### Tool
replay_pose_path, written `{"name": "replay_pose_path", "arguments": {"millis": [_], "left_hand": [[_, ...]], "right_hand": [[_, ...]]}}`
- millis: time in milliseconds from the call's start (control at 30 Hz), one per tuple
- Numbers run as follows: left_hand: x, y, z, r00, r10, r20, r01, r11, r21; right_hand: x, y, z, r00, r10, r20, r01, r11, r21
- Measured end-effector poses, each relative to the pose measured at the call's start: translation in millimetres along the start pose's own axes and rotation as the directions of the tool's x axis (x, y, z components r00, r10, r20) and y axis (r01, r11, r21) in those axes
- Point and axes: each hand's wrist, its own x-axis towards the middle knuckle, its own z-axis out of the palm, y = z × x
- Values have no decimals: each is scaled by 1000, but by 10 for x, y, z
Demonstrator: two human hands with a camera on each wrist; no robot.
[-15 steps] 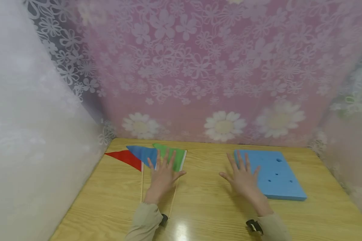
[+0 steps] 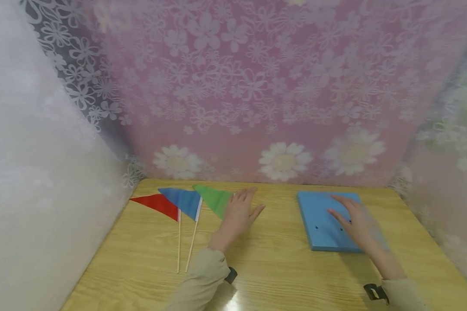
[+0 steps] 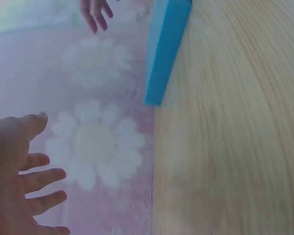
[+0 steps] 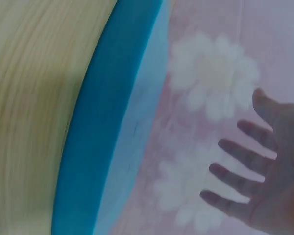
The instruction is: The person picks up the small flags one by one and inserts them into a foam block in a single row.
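Three small pennant flags on thin sticks lie at the table's back left: red (image 2: pixel 157 204), blue (image 2: pixel 183 201) and green (image 2: pixel 214 199). My left hand (image 2: pixel 239 214) is open, fingers spread, at the right edge of the green flag and covering its stick. A blue foam block (image 2: pixel 319 220) with small holes lies at the right. My right hand (image 2: pixel 356 220) is open above it, fingers straight. The left wrist view shows my left hand (image 3: pixel 19 171) spread and the foam block's edge (image 3: pixel 164 49). In the right wrist view the foam block (image 4: pixel 105 132) fills the left beside my right hand (image 4: pixel 255 181).
The wooden table (image 2: pixel 272 268) is walled by a pink floral curtain (image 2: pixel 257 95) at the back, with pale curtains on the left and right sides. Bare wood lies between the flags and the foam block and along the near edge.
My left hand moved right, off the blue and green flags, to the green flag's right edge. My right hand moved right and forward from the table onto the foam block.
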Motion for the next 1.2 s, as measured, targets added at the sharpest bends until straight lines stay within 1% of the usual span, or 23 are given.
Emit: {"name": "replay_pose_path", "arguments": {"millis": [33,133,233,333,433,500,567,633,700,767,900,933,1000,1100,1200], "left_hand": [[43,81,20,1000,20,14,-20,1000,1],[169,304,106,996,67,63,-69,998,17],[282,482,235,990,88,111,-94,995,45],[357,616,400,982,113,154,-127,988,83],[394,722,592,970,156,189,-179,978,111],[406,784,712,960,179,213,-211,968,137],[415,844,806,949,186,253,-232,959,164],[418,892,887,938,184,294,-246,951,189],[416,934,944,925,176,337,-251,948,195],[398,952,969,915,164,369,-247,950,191],[360,965,995,901,117,418,-221,953,208],[356,965,998,895,104,434,-212,955,209],[346,964,993,891,87,446,-204,954,220],[346,952,980,888,81,452,-197,957,215],[341,913,953,893,78,443,-188,959,210]], "right_hand": [[-33,100,-41,1000,-6,5,6,1000,1],[-132,383,-141,999,-30,24,31,999,-44],[-212,624,-188,997,-61,45,65,994,-89],[-299,804,-209,993,-54,108,68,988,-136],[-411,926,-234,982,-21,188,50,987,-150],[-473,993,-246,968,8,252,34,986,-162],[-516,1045,-263,947,49,318,5,986,-167],[-533,1083,-273,920,91,381,-26,985,-173],[-544,1105,-280,894,128,429,-59,984,-169],[-545,1114,-271,880,142,453,-86,986,-141],[-551,1129,-251,873,149,465,-109,988,-113],[-551,1133,-248,870,153,468,-113,987,-114],[-549,1133,-243,865,163,474,-118,985,-123],[-543,1117,-237,863,166,478,-116,984,-133],[-528,1073,-217,867,159,472,-109,985,-132]]}}
